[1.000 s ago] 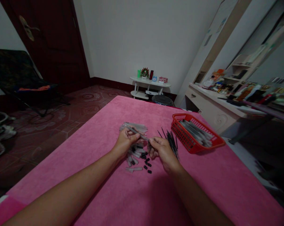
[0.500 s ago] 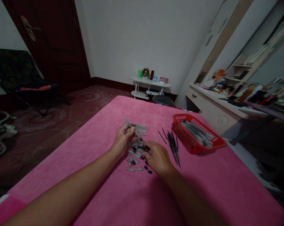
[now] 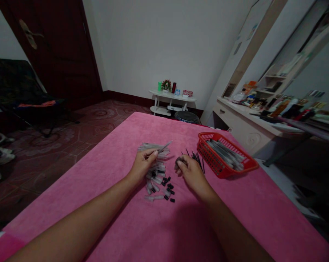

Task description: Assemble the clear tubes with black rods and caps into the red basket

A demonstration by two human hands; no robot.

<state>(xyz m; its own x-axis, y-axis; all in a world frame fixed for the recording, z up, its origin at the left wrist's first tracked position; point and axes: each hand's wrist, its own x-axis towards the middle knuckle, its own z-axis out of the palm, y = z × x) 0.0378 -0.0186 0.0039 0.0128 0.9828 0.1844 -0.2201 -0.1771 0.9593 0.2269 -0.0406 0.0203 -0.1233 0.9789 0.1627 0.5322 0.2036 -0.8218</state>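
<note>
My left hand (image 3: 143, 162) is closed in a pinch around a clear pen barrel (image 3: 165, 146), whose narrow end points up and to the right. To the right, my right hand (image 3: 191, 170) hovers over the cloth with its fingers curled together around something small and dark that I cannot make out. Behind the left hand lies a row of clear pen barrels (image 3: 146, 146). Clear pen caps (image 3: 159, 197) are heaped below it, with small black end plugs (image 3: 172, 200) scattered at their right. Thin dark pen refills (image 3: 197, 160) lie partly hidden behind the right hand.
A red plastic basket (image 3: 212, 160) full of pens or barrels stands at the right on the pink cloth (image 3: 120, 225). Beyond the bed or table edge are a white shelf (image 3: 172, 95), a cluttered dresser (image 3: 243, 118) and a folding chair (image 3: 14, 87).
My right hand has moved from the cap pile up and right, toward the refills. In my left hand the barrel has swung from pointing up-left to pointing up-right.
</note>
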